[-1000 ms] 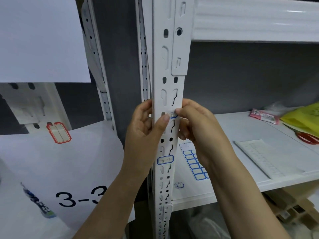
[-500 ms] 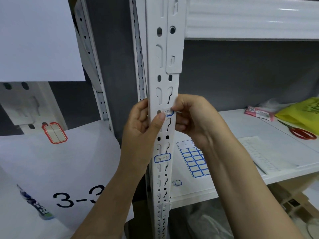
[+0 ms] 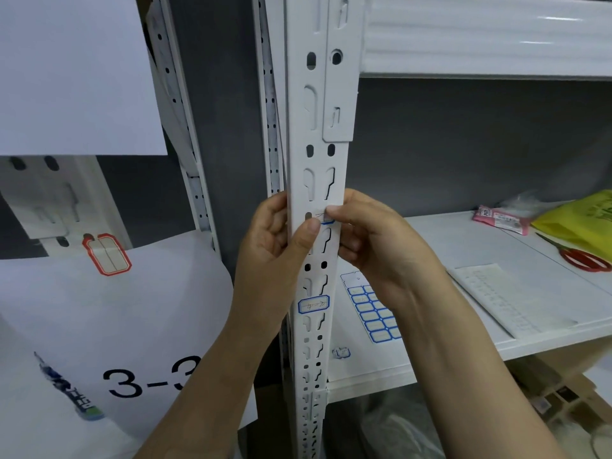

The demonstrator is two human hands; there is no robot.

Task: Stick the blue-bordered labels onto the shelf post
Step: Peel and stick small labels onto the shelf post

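Gripping the white shelf post (image 3: 314,127) with the left hand (image 3: 275,256), thumb pressing a blue-bordered label (image 3: 326,219) flat on its front. Pinching the label's right end against the post with the right hand (image 3: 374,243). Second label (image 3: 313,305) stuck lower down, label sheet (image 3: 369,314) lying on the white shelf (image 3: 457,236) behind, red scissors (image 3: 587,261) and yellow bag (image 3: 583,217) further right, grey wall (image 3: 463,144) at back.

two hands (image 3: 271,246) (image 3: 374,240), two blue-bordered labels (image 3: 324,219) (image 3: 313,305), one shelf post (image 3: 319,154), one label sheet (image 3: 369,314).
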